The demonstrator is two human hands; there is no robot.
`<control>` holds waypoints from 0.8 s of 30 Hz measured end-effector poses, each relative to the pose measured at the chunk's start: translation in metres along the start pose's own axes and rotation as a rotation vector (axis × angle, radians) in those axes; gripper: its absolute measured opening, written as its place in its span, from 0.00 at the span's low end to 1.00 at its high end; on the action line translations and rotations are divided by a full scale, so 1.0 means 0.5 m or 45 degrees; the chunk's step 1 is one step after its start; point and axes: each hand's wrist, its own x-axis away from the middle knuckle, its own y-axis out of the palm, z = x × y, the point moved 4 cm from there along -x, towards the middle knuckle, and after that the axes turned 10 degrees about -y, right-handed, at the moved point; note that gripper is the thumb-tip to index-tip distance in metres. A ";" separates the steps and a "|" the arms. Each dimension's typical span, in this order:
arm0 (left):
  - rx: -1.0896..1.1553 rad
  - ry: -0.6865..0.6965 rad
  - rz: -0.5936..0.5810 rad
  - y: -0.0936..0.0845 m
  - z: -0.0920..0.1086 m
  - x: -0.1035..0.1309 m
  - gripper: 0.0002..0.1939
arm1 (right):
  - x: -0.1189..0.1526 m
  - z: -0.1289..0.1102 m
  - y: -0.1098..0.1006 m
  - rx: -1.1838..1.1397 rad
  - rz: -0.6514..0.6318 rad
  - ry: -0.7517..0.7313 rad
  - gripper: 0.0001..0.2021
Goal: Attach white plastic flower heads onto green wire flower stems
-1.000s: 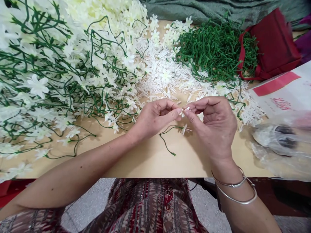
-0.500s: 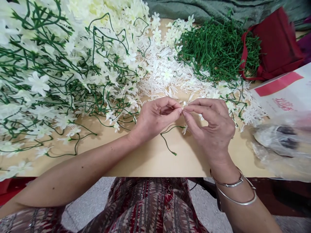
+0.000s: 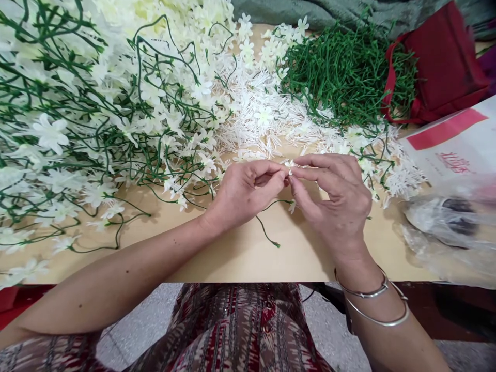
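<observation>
Red bag [image 3: 451,70]: far right, strap looping leftward
White package [image 3: 445,147]: red band, red lettering
Clear plastic [image 3: 428,245]: crumpled, around something dark
Green cloth [image 3: 279,13]: rumpled, far side of counter [image 3: 287,266]
Floor [image 3: 132,320]: speckled grey

White on held flower [image 3: 290,164]; green on loose stem [image 3: 267,232]. White and green on flower heap [image 3: 49,133], pale yellow at back. White on thread pile [image 3: 253,95], deep green on stem pile [image 3: 344,77]. Dark red on bag [image 3: 449,67], grey-green on cloth [image 3: 329,11]. White on packet [image 3: 426,163], with pinkish-red band [image 3: 447,129], red lettering [image 3: 452,162]. Tan on tabletop [image 3: 306,263], silver on bangles [image 3: 377,324]. Maroon, brown, cream, grey streaks on garment [image 3: 232,330]; speckled grey on floor [image 3: 329,330].
</observation>
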 end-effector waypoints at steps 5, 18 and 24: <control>-0.092 0.087 0.015 -0.002 0.013 0.005 0.09 | 0.003 0.001 0.001 0.022 0.041 -0.035 0.07; -0.615 0.542 0.198 0.004 0.025 0.028 0.07 | 0.006 -0.004 0.003 -0.202 0.048 0.260 0.05; -0.593 0.539 0.230 0.000 0.024 0.026 0.03 | 0.009 0.007 0.005 -0.497 0.021 0.521 0.06</control>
